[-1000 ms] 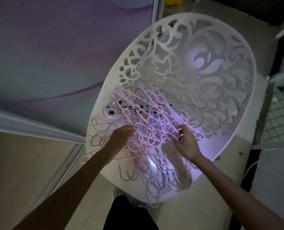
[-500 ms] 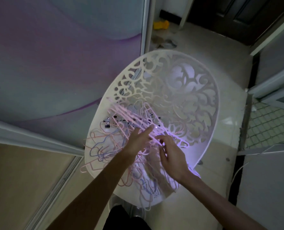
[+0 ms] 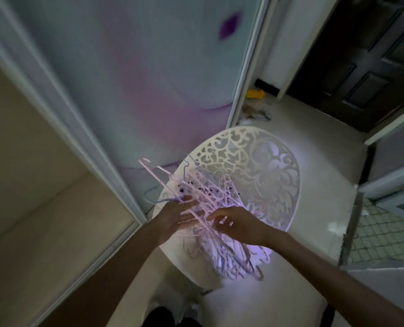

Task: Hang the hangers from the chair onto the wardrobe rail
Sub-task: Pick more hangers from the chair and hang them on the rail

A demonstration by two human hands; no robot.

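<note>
A white chair [image 3: 262, 159] with a lace-cut back stands ahead, its seat covered by a tangled pile of pink and lilac hangers [image 3: 229, 251]. My left hand [image 3: 177, 215] grips a bundle of pink hangers [image 3: 172, 182] lifted off the pile, their ends sticking up to the left. My right hand [image 3: 238, 223] is beside it with fingers spread, touching the same bundle; whether it grips is unclear. No wardrobe rail is in view.
The open wardrobe interior [image 3: 30, 185] is at the left, its sliding door [image 3: 149, 79] with a purple pattern behind the chair. A dark wooden door [image 3: 361, 55] is at the back right, a yellow object [image 3: 255, 93] on the floor by it.
My head has lifted and the view has pulled back. Both hands have come together and raised a bundle of pink hangers up and left off the pile.
</note>
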